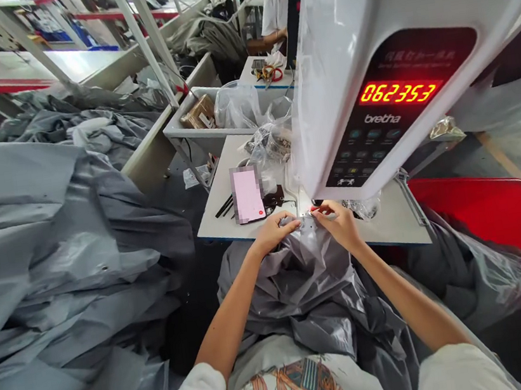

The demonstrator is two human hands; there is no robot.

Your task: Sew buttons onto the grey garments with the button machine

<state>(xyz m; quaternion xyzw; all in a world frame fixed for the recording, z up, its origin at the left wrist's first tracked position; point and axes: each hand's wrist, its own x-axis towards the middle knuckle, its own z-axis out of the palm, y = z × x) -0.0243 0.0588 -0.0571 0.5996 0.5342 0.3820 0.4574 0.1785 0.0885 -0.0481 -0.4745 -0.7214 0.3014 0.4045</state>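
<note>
My left hand (277,230) is closed on the upper edge of a shiny grey fabric piece (300,279), just in front of the white press machine (346,81). Small dark dots show on the fabric between my hands. My right hand (338,223) is at the fabric's other side, thumb and forefinger pinched together under the machine's head. Whatever those fingertips pinch is too small to make out. From the worktable's edge the fabric hangs down over my lap. The machine's red display (401,93) reads 062353.
On the white worktable (216,223) at left lie a phone (248,196), dark sticks (224,206) and clear plastic bags (270,142). Grey fabric heaps (60,279) fill the left side. A red bin (493,215) stands at right. Behind, a person (274,4) sits near scissors (269,73).
</note>
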